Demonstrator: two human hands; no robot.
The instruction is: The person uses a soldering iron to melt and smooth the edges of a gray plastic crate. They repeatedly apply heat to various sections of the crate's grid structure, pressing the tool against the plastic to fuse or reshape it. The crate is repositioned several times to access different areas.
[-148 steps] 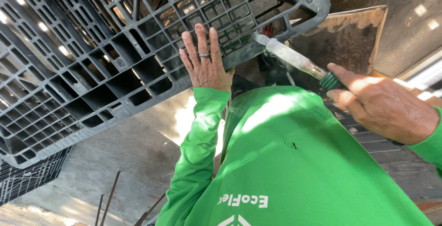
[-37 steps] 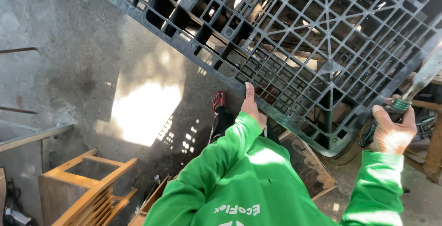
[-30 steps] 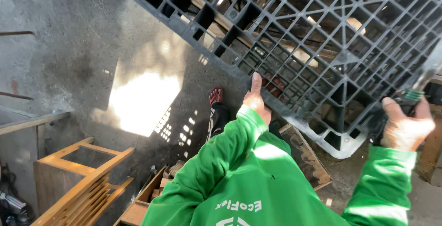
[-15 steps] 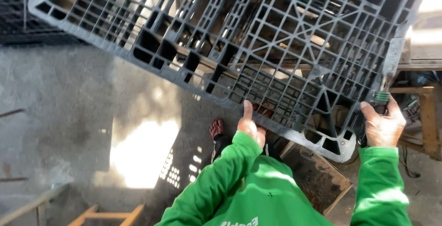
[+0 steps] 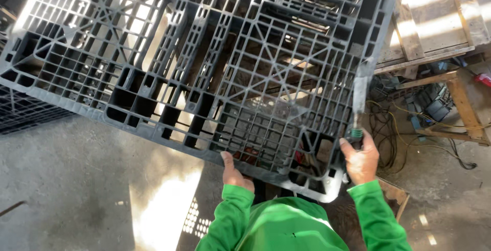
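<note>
While the black plastic pallet (image 5: 204, 62) hangs tilted over the concrete floor (image 5: 76, 189), filling the far and left of the view, the step in hand looks like carrying or turning it by its near edge. The left hand (image 5: 234, 172) hooks that rim, fingers curled under it. The right hand (image 5: 361, 160) is clenched on a green-handled blade tool (image 5: 358, 103) lying against the grid. Any further shift likely needs a firm, balanced hold.
</note>
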